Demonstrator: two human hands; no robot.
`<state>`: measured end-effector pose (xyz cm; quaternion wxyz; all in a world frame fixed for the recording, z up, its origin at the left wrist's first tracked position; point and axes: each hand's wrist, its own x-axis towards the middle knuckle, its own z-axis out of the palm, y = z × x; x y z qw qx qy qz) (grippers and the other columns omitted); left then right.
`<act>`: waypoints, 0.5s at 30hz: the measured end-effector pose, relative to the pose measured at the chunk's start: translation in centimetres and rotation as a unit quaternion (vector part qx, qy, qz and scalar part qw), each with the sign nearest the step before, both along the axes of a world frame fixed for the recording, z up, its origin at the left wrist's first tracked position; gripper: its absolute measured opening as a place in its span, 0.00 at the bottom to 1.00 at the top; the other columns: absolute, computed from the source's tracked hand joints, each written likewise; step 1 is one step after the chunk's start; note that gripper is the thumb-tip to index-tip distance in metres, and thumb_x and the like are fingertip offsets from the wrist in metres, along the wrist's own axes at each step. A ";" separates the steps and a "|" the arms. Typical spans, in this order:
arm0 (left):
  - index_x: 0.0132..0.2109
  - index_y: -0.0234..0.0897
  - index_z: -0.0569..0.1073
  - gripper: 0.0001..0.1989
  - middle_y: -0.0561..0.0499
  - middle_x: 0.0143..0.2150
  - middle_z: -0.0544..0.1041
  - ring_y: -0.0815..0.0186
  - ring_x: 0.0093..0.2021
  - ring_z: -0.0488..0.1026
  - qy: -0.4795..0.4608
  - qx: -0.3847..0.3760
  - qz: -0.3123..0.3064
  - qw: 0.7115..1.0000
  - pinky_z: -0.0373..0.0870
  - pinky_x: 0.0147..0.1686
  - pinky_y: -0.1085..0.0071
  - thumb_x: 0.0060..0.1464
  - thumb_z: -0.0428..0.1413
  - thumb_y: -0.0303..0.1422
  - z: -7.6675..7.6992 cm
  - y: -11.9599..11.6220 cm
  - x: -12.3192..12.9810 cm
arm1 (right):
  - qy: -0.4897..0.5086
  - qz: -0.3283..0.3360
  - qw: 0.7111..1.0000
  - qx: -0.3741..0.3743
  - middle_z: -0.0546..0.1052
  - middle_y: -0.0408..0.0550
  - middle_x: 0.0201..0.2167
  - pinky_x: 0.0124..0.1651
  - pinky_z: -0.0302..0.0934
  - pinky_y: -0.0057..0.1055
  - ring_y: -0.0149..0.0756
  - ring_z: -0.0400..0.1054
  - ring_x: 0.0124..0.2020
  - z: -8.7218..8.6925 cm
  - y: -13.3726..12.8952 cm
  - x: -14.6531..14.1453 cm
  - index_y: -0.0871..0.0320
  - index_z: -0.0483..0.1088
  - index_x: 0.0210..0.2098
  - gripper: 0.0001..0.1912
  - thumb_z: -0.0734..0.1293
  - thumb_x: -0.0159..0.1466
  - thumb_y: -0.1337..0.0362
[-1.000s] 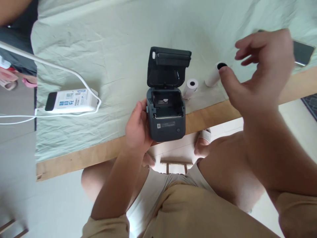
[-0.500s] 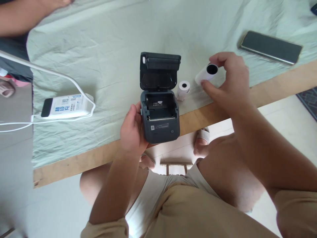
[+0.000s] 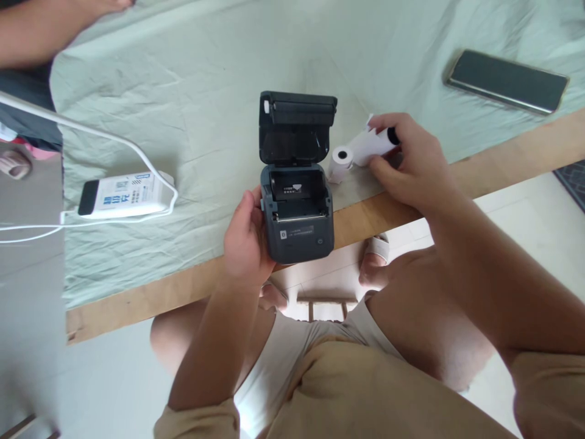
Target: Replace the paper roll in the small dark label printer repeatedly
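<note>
My left hand [image 3: 248, 239] grips the left side of a dark label printer [image 3: 299, 235] at the table's front edge. The printer's lid [image 3: 297, 128] stands raised, and its paper bay shows no roll inside. To the right, my right hand [image 3: 411, 158] holds a large white paper roll [image 3: 371, 145] between thumb and fingers. That roll lies tilted on its side, its dark core end toward my palm and a loose paper end at its far side. Between the printer and this roll stands a smaller white paper roll [image 3: 340, 164], upright on the cloth.
A black phone [image 3: 507, 82] lies at the right. On the left is a white power bank [image 3: 125, 195] with white cables [image 3: 114, 137]. Another person's arm [image 3: 55, 27] rests at the upper left. The pale green cloth [image 3: 205, 91] stops short of the wooden table edge [image 3: 150, 289].
My right hand has tipped the large roll from a steep slant onto its side and moved it nearer the small roll. My left hand and the printer have hardly moved.
</note>
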<state>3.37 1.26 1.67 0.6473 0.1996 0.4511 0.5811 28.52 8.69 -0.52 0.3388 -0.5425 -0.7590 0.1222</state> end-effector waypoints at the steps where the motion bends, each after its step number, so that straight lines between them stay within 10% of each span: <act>1: 0.37 0.40 0.80 0.23 0.50 0.33 0.84 0.54 0.53 0.84 0.002 -0.002 0.002 1.000 0.79 0.60 0.56 0.72 0.45 0.42 0.0 0.0 0.0 | -0.004 0.010 1.000 0.011 0.78 0.50 0.47 0.47 0.74 0.45 0.45 0.73 0.46 -0.1 0.0 0.0 0.46 0.73 0.57 0.24 0.69 0.61 0.63; 15: 0.39 0.41 0.79 0.17 0.48 0.34 0.83 0.49 0.55 0.83 0.021 0.003 -0.017 1.000 0.81 0.56 0.53 0.68 0.52 0.46 0.0 0.1 -0.1 | 0.028 0.042 0.998 0.029 0.78 0.49 0.50 0.47 0.75 0.46 0.43 0.75 0.43 -0.8 0.4 -0.2 0.45 0.69 0.62 0.31 0.66 0.59 0.69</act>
